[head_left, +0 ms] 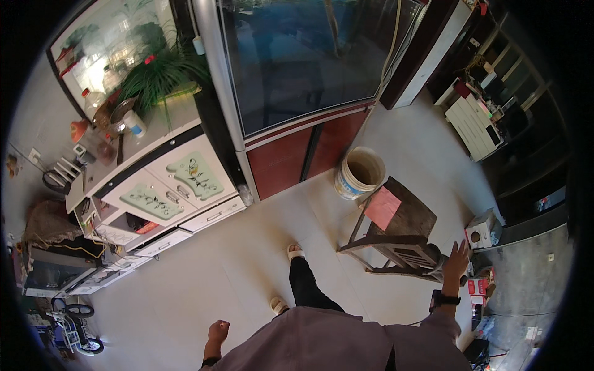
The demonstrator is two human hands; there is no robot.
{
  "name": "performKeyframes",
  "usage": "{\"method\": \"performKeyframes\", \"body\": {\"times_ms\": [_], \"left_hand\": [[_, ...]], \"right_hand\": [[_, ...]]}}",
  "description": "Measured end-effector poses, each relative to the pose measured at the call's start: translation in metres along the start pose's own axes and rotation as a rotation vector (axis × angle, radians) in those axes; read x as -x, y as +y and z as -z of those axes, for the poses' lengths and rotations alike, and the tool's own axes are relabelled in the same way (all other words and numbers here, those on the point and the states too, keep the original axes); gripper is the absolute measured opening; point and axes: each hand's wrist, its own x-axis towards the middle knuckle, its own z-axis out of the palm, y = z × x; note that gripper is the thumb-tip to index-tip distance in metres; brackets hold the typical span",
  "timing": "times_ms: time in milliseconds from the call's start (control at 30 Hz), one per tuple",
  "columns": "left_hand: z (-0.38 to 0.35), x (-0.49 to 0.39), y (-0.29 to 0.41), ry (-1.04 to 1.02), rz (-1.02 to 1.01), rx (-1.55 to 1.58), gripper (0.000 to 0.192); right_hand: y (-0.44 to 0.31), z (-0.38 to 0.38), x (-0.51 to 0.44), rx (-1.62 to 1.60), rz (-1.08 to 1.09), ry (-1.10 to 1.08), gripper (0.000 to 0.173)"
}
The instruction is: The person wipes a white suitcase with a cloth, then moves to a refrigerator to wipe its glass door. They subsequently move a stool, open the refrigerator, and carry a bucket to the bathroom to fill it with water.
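Note:
My left hand point(219, 331) hangs low at the lower left over the tiled floor, its fingers curled in with nothing visible in them. At the right, my right hand point(457, 260) is stretched out with fingers apart, beside the backrest of a wooden chair point(410, 218); whether it touches the chair I cannot tell. A pink cloth or sheet point(383, 208) lies on the chair's seat, near its left edge. Behind the chair stands a plastic bucket point(345, 183) with an open top; the bottom looks dark.
A white cabinet point(160, 181) with a potted grassy plant point(155, 81) and bottles lines the left wall. Ahead is a glass-fronted red cabinet or door point(280, 169). Boxes point(478, 285) sit by the right wall. A small bicycle point(74, 327) stands lower left, a white drawer unit point(475, 123) upper right.

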Motion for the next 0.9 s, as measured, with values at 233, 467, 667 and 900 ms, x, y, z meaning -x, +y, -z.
{"method": "performKeyframes", "body": {"times_ms": [233,467,667,900], "left_hand": [[0.037,-0.069,0.137,-0.017,-0.162,0.04,0.031],[0.086,-0.061,0.249,0.107,-0.153,0.069,0.03],[0.071,-0.03,0.196,0.158,0.059,0.083,0.028],[0.022,-0.01,0.132,0.086,0.122,0.367,0.025]], "right_hand": [[-0.275,0.09,-0.062,-1.729,0.556,-0.325,0.028],[-0.545,0.119,-0.169,-2.396,0.176,-1.164,0.039],[-0.65,0.121,-0.235,-2.526,-0.242,-1.247,0.026],[-0.698,0.103,-0.262,-2.43,-0.45,-1.104,0.01]]}}
